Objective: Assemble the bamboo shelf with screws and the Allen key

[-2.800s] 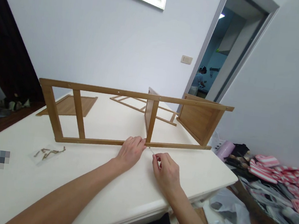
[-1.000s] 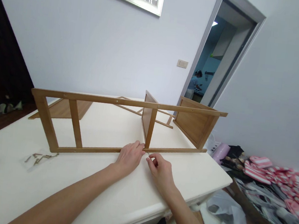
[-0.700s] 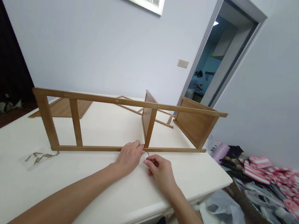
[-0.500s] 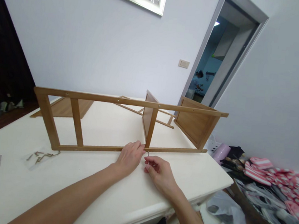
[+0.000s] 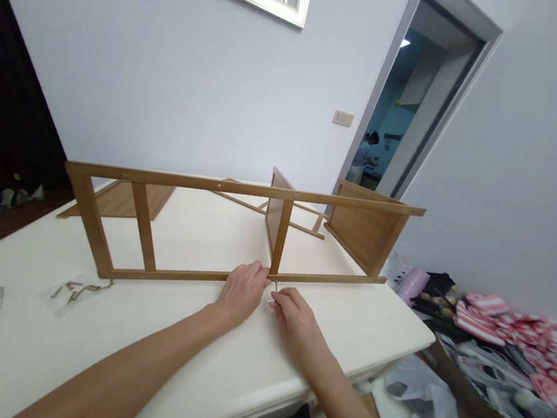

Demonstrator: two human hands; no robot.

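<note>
A wooden shelf frame (image 5: 201, 183) stands on its side on the white table (image 5: 158, 336), with a shelf panel (image 5: 278, 209) at mid-length and a wider panel (image 5: 366, 236) at its right end. My left hand (image 5: 244, 289) is closed over the lower rail, just left of the middle crosspiece. Right beside it, my right hand (image 5: 296, 315) pinches a thin, L-shaped hex key (image 5: 276, 286). The key's tip meets the lower rail below that crosspiece; the screw itself is too small to see.
Several screws (image 5: 75, 290) lie on a clear plastic bag at the left. Behind the frame are a loose wooden panel (image 5: 131, 200) and a slim wooden frame piece (image 5: 244, 202). Clothes (image 5: 520, 337) and a plastic bag (image 5: 420, 400) lie right of the table. A person (image 5: 364, 155) stands beyond the doorway.
My right hand has turned slightly and its fingers have shifted on the hex key, whose side arm now shows. My left hand stays on the rail.
</note>
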